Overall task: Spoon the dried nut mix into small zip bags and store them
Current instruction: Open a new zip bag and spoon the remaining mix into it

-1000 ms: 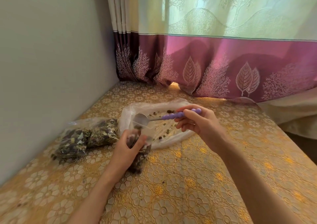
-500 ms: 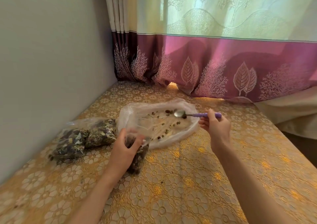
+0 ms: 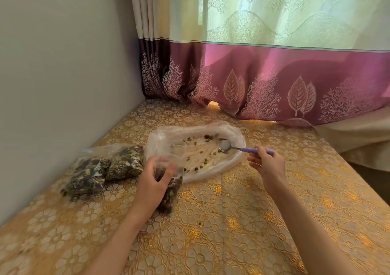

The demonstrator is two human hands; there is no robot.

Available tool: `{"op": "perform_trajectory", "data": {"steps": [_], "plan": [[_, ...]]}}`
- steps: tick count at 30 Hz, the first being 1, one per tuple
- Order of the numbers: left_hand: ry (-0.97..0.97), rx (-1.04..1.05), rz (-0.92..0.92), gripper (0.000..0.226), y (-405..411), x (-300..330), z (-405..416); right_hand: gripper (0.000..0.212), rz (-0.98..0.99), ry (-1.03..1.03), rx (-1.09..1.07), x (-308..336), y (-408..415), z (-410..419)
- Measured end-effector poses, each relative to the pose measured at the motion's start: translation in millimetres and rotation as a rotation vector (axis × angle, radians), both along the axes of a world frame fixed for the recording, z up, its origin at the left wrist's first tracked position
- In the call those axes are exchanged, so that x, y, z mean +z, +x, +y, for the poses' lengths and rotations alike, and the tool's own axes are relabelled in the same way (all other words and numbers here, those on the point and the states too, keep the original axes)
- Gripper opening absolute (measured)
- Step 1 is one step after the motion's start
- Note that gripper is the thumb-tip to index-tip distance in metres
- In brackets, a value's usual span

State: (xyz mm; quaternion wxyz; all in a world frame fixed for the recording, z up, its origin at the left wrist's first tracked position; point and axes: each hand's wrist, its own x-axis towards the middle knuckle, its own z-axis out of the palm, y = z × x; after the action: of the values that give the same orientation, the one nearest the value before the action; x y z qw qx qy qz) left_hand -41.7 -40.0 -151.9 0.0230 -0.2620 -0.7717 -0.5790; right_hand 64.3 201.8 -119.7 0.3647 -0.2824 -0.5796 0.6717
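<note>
Near the middle of the frame, the left hand [image 3: 153,182] grips a small clear plastic zip bag [image 3: 169,192] partly filled with dark dried nut mix, fingers and thumb curled round its upper part while its lower end rests on the gold floral-patterned surface [image 3: 221,222]. Right of centre, the right hand [image 3: 267,165] pinches the purple handle of a metal spoon [image 3: 242,148], whose bowl lies inside the large crumpled clear plastic bag [image 3: 196,150] spread open on the surface; the bowl looks empty, though the blur makes that uncertain. Only scattered bits of nut mix [image 3: 202,154] remain across the large bag's inside. At centre left, just beside the large bag and near the grey wall [image 3: 63,85], lie two filled zip bags of dark mix [image 3: 105,169], touching each other. A cream and maroon leaf-printed curtain [image 3: 263,74] hangs across the upper frame
</note>
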Motion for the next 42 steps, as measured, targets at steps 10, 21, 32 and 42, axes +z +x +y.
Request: {"op": "perform_trajectory", "data": {"steps": [10,21,32,42], "plan": [[0.016,-0.020,-0.038,0.032,-1,-3,-1,0.042,-0.030,0.008,0.290,2,15,-15],[0.034,-0.031,-0.068,0.040,3,2,0,0.042,-0.058,-0.001,0.432,0,24,-30],[0.037,-0.013,-0.083,0.040,4,2,1,0.028,-0.017,-0.223,0.308,-1,13,-35],[-0.003,-0.010,-0.095,0.047,2,1,0,0.030,0.176,-0.183,0.290,47,8,-40]]}}
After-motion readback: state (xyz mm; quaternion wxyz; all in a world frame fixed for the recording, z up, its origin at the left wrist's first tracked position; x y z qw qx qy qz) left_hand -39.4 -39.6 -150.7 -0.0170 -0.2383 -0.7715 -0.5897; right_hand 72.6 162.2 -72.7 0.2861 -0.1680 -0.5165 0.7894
